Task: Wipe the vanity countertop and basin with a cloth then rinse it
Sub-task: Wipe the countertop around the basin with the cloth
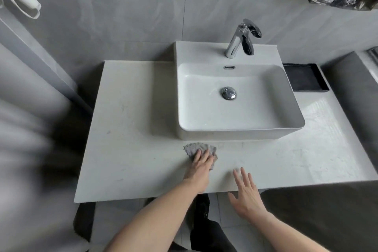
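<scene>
Pressing the cloth [201, 150] flat-fingered, the left hand [201, 162] wipes; the right hand [246, 192] hovers spread, empty.

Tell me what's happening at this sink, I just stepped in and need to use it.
A person is wiping the white vanity countertop. Their left hand presses a grey cloth flat on the counter just in front of the rectangular basin. The right hand hovers open over the counter's front edge, holding nothing. The chrome faucet shows no running water, and the basin looks dry, its drain stopper uncovered, so rinsing has not begun.
</scene>
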A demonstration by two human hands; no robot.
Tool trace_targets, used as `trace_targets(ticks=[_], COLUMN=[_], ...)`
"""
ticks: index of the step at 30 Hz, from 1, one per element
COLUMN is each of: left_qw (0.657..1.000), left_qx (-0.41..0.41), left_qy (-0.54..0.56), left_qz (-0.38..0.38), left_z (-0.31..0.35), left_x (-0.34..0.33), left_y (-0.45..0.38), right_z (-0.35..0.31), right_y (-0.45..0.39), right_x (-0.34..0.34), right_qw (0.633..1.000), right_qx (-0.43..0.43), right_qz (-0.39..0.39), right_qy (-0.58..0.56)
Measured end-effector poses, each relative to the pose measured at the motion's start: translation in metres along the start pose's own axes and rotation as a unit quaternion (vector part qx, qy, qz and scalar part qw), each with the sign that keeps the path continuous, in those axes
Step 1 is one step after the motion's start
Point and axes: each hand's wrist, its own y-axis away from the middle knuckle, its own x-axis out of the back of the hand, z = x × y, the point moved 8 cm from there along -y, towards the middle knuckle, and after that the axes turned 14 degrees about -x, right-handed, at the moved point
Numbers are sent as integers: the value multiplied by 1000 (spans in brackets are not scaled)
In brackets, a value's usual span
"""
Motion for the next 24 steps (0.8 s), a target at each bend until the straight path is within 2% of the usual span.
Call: trace_targets(ticks=[2, 4, 5, 7, 10, 13, 15, 17, 19, 21, 24], left_qw=[996, 997, 997, 990, 955, 928, 904, 896, 921, 944, 960], left_qx=[-46, -23, 10, 96, 262, 343, 390, 387, 315, 249, 235], left_qy=[-50, -60, -61, -80, -49, -18, 15, 35, 55, 96, 57], left_qz=[56, 47, 36, 64, 131, 144, 173, 216, 222, 196, 144], left_z=[-5, -43, -67, -112, -163, -184, -174, -149, -116, -90, -77], left_x=[4, -7, -11, -3, 31, 62, 77, 85, 78, 54, 27], left_y=[1, 17, 31, 64, 121, 154, 157, 138, 101, 67, 45], right_z=[12, 17, 17, 14, 7, 4, -1, -10, -28, -53, -95], right_y=[-8, -15, -17, -22, -24, -24, -24, -21, -17, -9, 8], right_x=[4, 7, 8, 11, 11, 10, 11, 16, 28, 53, 107], right_qw=[1000, 999, 998, 996, 993, 991, 991, 988, 984, 974, 944], right_qx=[10, 30, 44, 71, 102, 117, 128, 147, 175, 219, 294], right_qz=[-6, -3, -1, 3, -1, -10, -18, -21, -17, -2, 63], right_qy=[11, 26, 34, 46, 59, 59, 44, 33, 4, -61, -139])
